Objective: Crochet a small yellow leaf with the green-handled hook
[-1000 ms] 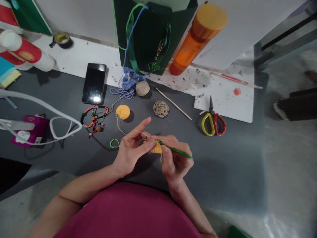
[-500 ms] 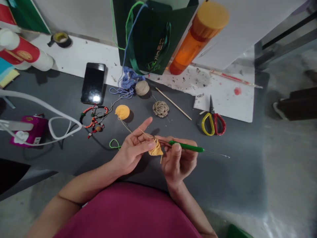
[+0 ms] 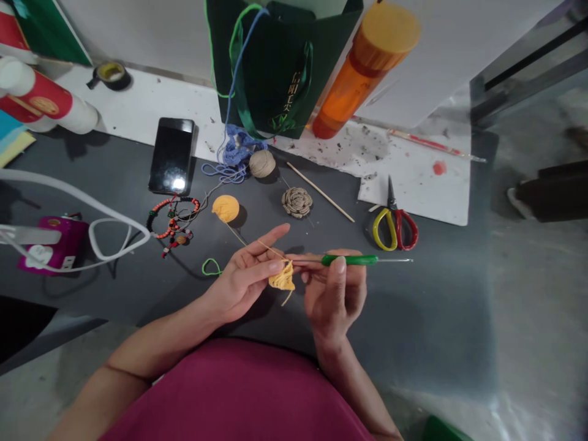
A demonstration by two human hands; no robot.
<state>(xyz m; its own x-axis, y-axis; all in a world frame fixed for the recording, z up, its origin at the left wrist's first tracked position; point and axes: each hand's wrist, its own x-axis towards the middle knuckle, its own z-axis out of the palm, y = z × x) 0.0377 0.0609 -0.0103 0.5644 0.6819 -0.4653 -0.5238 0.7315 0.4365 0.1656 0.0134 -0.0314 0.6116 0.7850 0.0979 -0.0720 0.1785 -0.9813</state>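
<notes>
l hand [image 3: 241,278] pinches small yellow crochet piece [image 3: 282,278], few rows done; r hand [image 3: 334,294] clamped on green crochet hook [image 3: 349,260]; yellow yarn ball [image 3: 225,208] ahead of l hand.

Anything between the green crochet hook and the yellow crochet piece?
Nothing separate: the green crochet hook, in the right hand, reaches the yellow crochet piece in the left hand; right-hand fingers cover the hook's near end.

Top: you wear a magenta top [image 3: 234,398], plain across your front.
Forearms: your left forearm [image 3: 151,343] and right forearm [image 3: 353,392] show bare.
Hands: your left hand [image 3: 241,278] and right hand [image 3: 333,300] are bare.
</notes>
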